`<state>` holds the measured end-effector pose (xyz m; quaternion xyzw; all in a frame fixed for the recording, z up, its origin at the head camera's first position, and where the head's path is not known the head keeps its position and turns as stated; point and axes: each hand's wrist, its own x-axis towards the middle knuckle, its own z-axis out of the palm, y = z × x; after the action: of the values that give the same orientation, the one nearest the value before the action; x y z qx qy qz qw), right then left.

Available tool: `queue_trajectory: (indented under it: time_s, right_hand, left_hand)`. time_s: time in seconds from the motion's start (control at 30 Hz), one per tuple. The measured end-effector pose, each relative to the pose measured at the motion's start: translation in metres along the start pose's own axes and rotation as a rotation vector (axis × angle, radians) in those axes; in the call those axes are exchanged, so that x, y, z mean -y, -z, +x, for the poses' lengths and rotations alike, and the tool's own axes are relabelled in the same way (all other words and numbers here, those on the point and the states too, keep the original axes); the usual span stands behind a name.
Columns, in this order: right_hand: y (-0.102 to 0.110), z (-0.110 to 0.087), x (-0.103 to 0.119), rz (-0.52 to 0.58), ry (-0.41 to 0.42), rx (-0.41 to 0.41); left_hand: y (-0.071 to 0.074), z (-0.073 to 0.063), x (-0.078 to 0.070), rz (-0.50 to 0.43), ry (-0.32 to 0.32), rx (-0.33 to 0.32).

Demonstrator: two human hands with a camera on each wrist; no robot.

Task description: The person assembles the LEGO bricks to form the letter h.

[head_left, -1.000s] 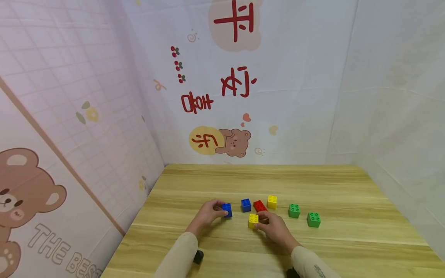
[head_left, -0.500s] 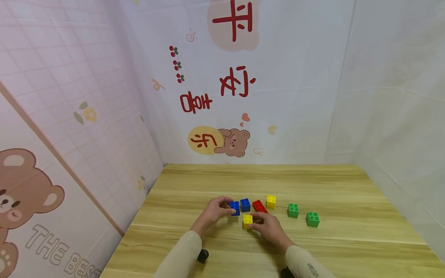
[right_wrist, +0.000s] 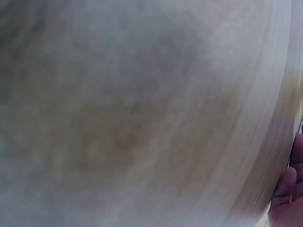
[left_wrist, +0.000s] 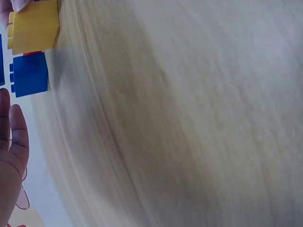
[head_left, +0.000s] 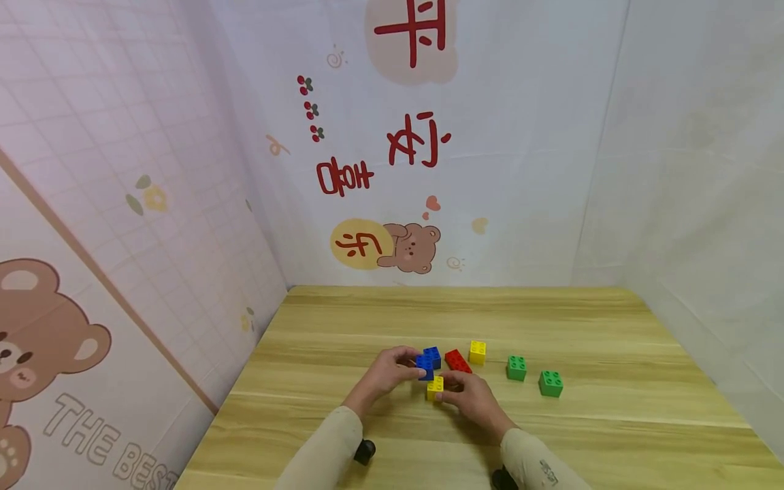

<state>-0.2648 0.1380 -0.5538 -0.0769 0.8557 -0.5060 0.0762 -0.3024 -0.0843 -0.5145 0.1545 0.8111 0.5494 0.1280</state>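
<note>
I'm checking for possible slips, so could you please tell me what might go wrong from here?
The blue block held raised by the left hand could slip and drop. It may also bump the yellow block in the right hand. That hand might also nudge the red block just behind it.

The left arm [head_left: 321, 449] and right arm [head_left: 542, 463] come in from the bottom of the head view and slant inward toward each other, both in pale long sleeves [head_left: 333, 427]. The left hand [head_left: 382, 376] reaches slightly farther forward than the right hand [head_left: 473, 398]; the two are near each other but apart. Each is bent into a pinch, fingers [head_left: 404, 351] on the far side, thumb [head_left: 412, 373] on the side nearer the body. The wrist views catch only parts of the hands, at their edges.
</note>
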Motion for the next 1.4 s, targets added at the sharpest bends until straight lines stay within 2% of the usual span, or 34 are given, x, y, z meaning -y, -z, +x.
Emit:
queue_trajectory:
  time_s: [0.17, 0.4, 0.63, 1.0, 1.27, 1.4]
  right_hand:
    - [-0.001, 0.001, 0.0, 0.004, 0.007, 0.002]
    - [-0.002, 0.003, 0.0, 0.006, 0.024, 0.0]
    - [-0.001, 0.001, 0.002, 0.012, 0.047, 0.008]
    - [-0.001, 0.0, 0.004, 0.008, 0.046, -0.002]
    - [0.0, 0.0, 0.002, 0.026, 0.064, 0.009]
    - [0.001, 0.0, 0.002, 0.03, 0.049, 0.012]
  left_hand:
    - [-0.004, 0.0, -0.002, 0.011, -0.019, 0.0]
    - [-0.008, -0.001, -0.002, 0.022, 0.012, 0.014]
    - [-0.011, -0.001, -0.002, 0.023, -0.006, 0.032]
    - [-0.012, -0.003, 0.0, 0.004, 0.01, 0.031]
    - [-0.015, -0.004, -0.003, 0.113, -0.029, 0.059]
    - [-0.016, -0.003, -0.002, 0.133, -0.048, 0.057]
